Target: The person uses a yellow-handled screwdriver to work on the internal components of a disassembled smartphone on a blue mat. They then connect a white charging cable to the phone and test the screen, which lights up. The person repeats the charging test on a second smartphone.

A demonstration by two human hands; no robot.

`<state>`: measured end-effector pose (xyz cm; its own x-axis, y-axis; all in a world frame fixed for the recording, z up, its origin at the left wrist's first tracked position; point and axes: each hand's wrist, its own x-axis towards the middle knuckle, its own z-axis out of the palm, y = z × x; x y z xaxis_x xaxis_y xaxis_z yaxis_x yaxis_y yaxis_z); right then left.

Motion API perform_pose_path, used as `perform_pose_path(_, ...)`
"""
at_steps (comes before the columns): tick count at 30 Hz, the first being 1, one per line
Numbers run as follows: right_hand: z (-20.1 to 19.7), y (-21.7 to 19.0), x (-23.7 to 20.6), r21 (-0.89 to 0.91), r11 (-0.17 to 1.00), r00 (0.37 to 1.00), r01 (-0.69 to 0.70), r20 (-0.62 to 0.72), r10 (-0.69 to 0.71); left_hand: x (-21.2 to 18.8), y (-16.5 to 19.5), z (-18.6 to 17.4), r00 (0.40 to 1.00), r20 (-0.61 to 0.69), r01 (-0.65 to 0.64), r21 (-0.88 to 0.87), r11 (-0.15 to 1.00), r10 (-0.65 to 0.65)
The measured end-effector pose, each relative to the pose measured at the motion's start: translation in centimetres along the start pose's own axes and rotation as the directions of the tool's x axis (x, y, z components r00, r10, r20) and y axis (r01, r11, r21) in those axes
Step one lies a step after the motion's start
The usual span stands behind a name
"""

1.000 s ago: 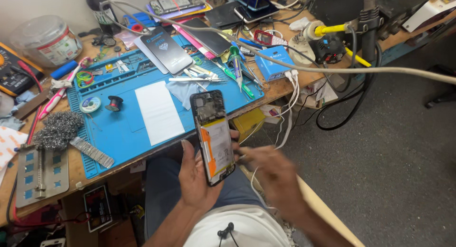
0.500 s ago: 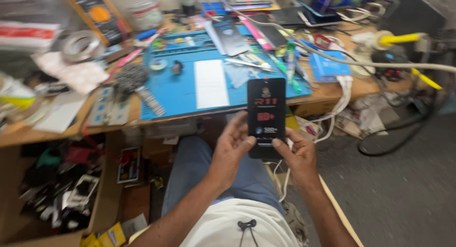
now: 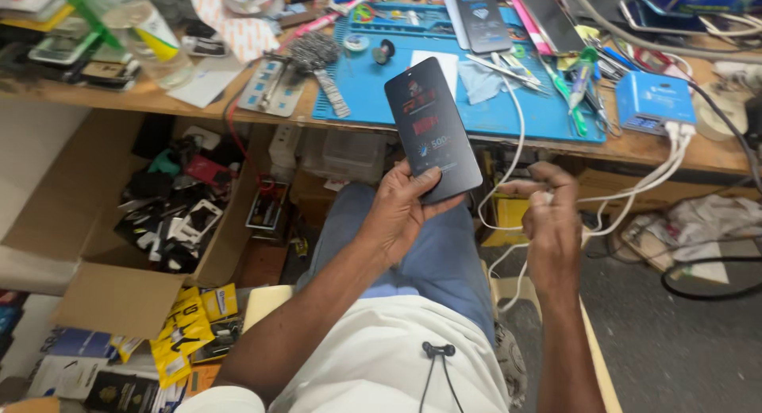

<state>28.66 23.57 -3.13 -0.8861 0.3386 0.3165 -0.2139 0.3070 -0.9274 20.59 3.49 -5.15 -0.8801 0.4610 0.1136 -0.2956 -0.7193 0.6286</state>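
Phone (image 3: 432,131), a black slab with its dark screen showing red and pale graphics, stands tilted in the person's left hand (image 3: 405,210), whose fingers curl behind its lower end while the thumb presses on the front near the bottom corner. Beyond both hands stretches the wooden workbench (image 3: 143,95), and on it, just past the top of the phone, lies a blue work mat (image 3: 373,91) strewn with tools, a white card and a second dark phone (image 3: 482,20). Down to the left of the left hand an open cardboard box (image 3: 119,302) holds a jumble of small parts. Off beyond the right hand sits a blue charger box (image 3: 655,102) at the bench edge. From it a white cable (image 3: 635,194) droops and loops to the right hand (image 3: 552,226), which is closed in a loose fist pinching the cable's end, just beside the phone but not touching it.
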Motion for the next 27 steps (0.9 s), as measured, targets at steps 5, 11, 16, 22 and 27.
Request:
perform_pose_path(5, 1.4, 0.8, -1.9, -0.157, 0.962, 0.956, 0.224, 0.225, -0.187, -1.7, -0.4, 0.8, 0.993, -0.088, -0.076, -0.033, 0.997, 0.073)
perform_pose_path(11, 2.5, 0.8, -4.4, 0.159, 0.985, 0.992, 0.07, 0.097, -0.086, -2.7, -1.3, 1.2, 0.986, -0.148, -0.088, -0.077, 0.993, 0.076)
perform_pose_path(16, 3.9, 1.0, -4.2, 0.337, 0.942, 1.0, -0.011, 0.023, 0.003, -3.0, -1.7, 0.9, 0.983, -0.169, -0.086, -0.062, 0.994, 0.074)
perform_pose_path(22, 4.3, 1.4, -3.8, 0.35, 0.936, 0.999, 0.014, 0.029, -0.025, -3.1, -1.8, 1.0, 0.979, -0.179, -0.107, -0.049, 0.993, 0.096)
perform_pose_path(27, 4.5, 1.4, -3.7, 0.37, 0.929, 0.998, -0.002, 0.06, -0.022, -3.2, -2.2, 1.1, 0.975, -0.193, -0.121, -0.055, 0.991, 0.108)
